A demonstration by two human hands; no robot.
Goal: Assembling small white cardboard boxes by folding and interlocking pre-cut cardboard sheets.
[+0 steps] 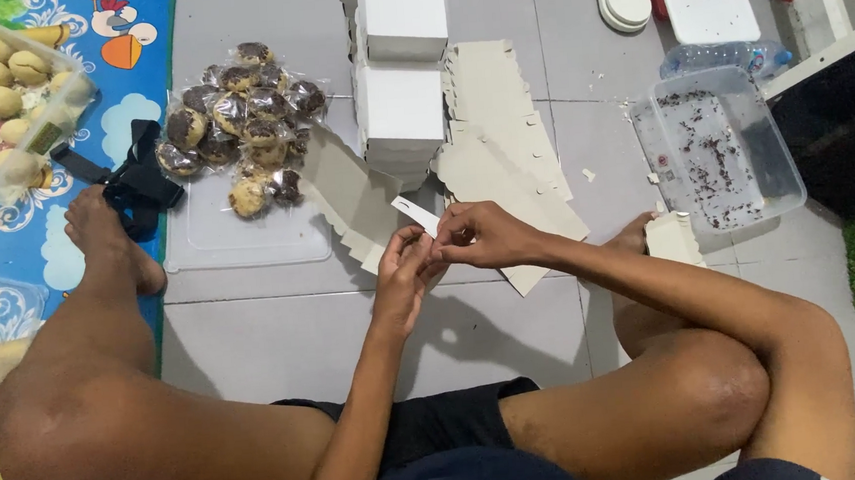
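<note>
Scene: a person sits on a tiled floor, knees spread, working over a spread of flat card box blanks.
Left hand: closed in a pinch on the lower end of a small white card strip, at 6 o'clock of the strip.
Right hand: fingers curled and gripping the same strip's near end, at 3 o'clock of the left hand; the two hands touch.
Strip: tilted, free end pointing to 11 o'clock, held just above the blanks.
Nearby: folded white boxes stacked at 12 o'clock; wrapped chocolate-topped buns on a clear tray at 10 o'clock; an emptied clear tub with crumbs at 2 o'clock.
Handling, as judged: keep both pinches close together and crease squarely, so the thin card bends cleanly rather than tears.
</note>
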